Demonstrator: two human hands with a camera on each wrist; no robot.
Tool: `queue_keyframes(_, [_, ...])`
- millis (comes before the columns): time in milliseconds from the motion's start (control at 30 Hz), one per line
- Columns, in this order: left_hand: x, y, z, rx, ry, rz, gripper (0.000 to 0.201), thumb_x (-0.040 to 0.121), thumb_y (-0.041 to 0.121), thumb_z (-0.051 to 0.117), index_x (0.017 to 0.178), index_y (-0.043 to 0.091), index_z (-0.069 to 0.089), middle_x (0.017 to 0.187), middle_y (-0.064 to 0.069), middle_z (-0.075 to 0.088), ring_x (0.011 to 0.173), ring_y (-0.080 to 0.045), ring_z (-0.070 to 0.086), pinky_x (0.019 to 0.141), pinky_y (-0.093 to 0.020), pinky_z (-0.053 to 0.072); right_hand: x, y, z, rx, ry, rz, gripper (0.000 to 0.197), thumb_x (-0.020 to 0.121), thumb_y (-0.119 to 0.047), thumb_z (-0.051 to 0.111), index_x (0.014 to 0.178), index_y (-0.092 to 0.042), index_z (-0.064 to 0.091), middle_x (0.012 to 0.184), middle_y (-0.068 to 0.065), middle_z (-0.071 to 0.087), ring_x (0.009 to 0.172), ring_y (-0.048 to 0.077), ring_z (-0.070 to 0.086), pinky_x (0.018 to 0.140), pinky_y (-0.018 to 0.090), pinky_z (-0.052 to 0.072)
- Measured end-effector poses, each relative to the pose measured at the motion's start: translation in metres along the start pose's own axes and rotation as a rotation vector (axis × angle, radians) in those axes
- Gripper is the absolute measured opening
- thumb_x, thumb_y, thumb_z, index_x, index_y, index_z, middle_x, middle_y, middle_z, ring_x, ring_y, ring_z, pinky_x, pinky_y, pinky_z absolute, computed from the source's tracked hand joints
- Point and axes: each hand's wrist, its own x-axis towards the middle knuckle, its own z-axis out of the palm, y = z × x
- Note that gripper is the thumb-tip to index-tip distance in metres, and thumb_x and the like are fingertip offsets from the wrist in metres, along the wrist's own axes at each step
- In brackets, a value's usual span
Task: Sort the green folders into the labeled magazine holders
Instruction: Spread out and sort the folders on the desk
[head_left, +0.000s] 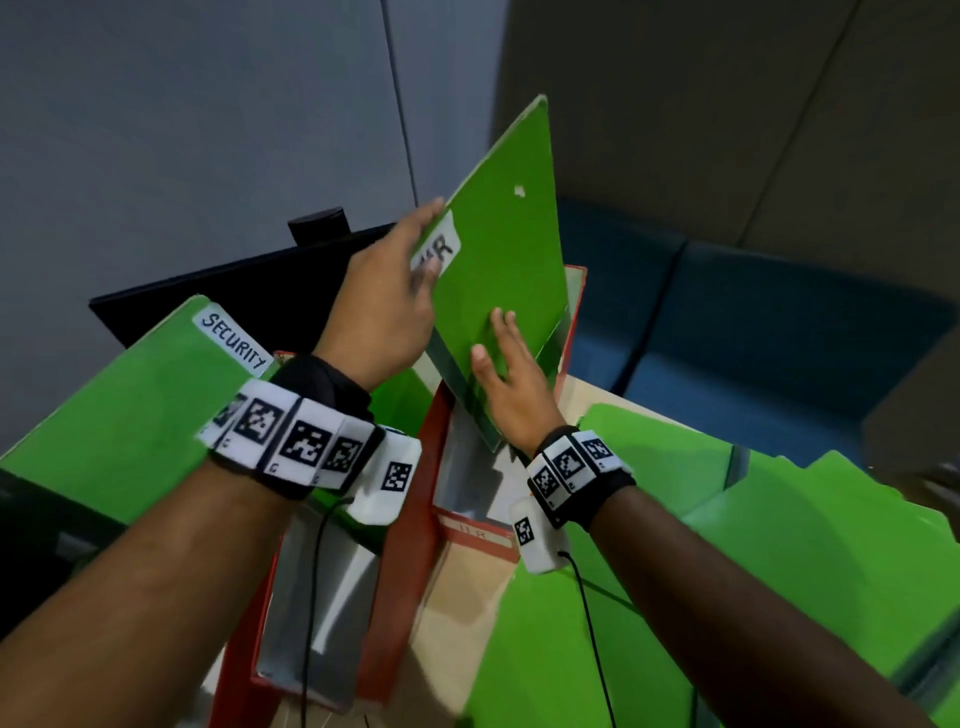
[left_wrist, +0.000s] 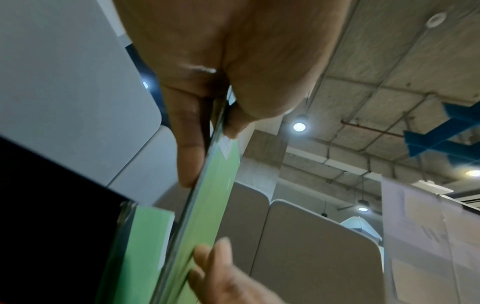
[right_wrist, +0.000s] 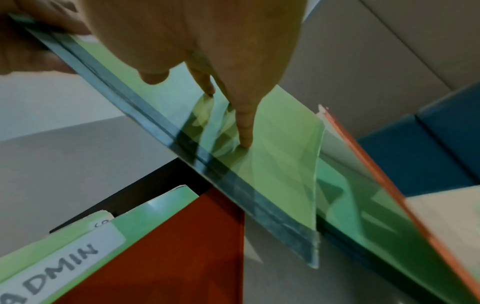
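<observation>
A green folder (head_left: 506, 249) with a white label reading HR stands tilted, its lower end inside a red magazine holder (head_left: 470, 512) labelled HR. My left hand (head_left: 395, 306) pinches the folder's upper left edge, thumb on the label; the left wrist view shows the edge (left_wrist: 207, 195) between thumb and fingers. My right hand (head_left: 506, 384) lies flat with straight fingers (right_wrist: 245, 127) pressing the folder's lower face (right_wrist: 280, 164). A second red holder (head_left: 311, 597) to the left carries a green folder marked SECURITY (head_left: 130, 410). A folder marked ADMIN (right_wrist: 78, 257) shows in the right wrist view.
Several loose green folders (head_left: 727, 545) lie spread on the light wooden table (head_left: 462, 613) at the right. A black monitor (head_left: 234, 291) stands behind the holders. Grey partition panels rise beyond, and blue seating (head_left: 753, 332) sits at the far right.
</observation>
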Motion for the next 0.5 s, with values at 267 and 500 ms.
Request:
queue_keyframes(267, [0.024, -0.045, 0.059, 0.032, -0.108, -0.212, 0.054, 0.1, 0.005, 0.044, 0.15, 0.016, 0.028, 0.142, -0.004, 0.045, 0.122, -0.01, 0.045, 0.093, -0.013, 0.031, 0.022, 0.025, 0.032, -0.033, -0.062, 0.066, 0.065, 0.101, -0.043, 0.036, 0.153, -0.017, 0.009, 0.161, -0.001, 0.0, 0.146, 0.007, 0.002, 0.112, 0.018, 0.003])
queue_keyframes(500, [0.029, -0.062, 0.082, 0.14, -0.216, -0.203, 0.065, 0.094, -0.003, 0.05, 0.151, 0.006, 0.02, 0.14, -0.01, 0.032, 0.125, -0.021, 0.042, 0.098, -0.015, 0.028, 0.036, 0.052, 0.05, -0.093, -0.058, 0.092, 0.068, 0.101, -0.041, 0.034, 0.153, -0.01, 0.001, 0.161, 0.003, -0.006, 0.148, 0.013, -0.004, 0.119, 0.026, 0.002])
